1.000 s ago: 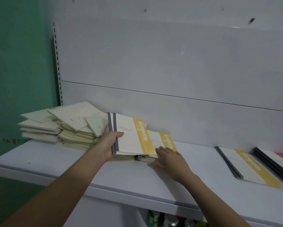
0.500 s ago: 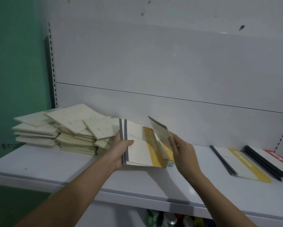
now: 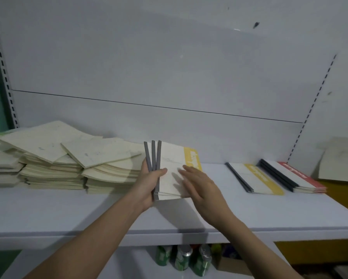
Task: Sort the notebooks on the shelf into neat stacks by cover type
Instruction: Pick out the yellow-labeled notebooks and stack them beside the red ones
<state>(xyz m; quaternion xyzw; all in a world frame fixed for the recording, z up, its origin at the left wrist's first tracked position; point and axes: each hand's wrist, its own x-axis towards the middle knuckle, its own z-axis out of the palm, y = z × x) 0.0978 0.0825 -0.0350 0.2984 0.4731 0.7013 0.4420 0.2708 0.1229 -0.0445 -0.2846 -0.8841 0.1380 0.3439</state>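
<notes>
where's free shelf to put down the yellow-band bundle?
Bare shelf along the front edge, and the gap between the held bundle and the lone yellow-band notebook. Crowded: cream stacks left, red-band stack right.

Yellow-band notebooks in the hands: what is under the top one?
Two more grey spines fan out under the top yellow-band notebook, gripped by the left hand; the right hand lies on top. Their covers are hidden.

Couldn't really read anything here, tbh. Saw white lettering on the yellow band of the held notebooks [image 3: 192,159], on the yellow-band notebook [image 3: 258,178] lying on the shelf, and on the red-band notebooks [image 3: 296,173], but too blurry and skewed to make out. Same for the cans [image 3: 182,258] below: no legible brand.
</notes>
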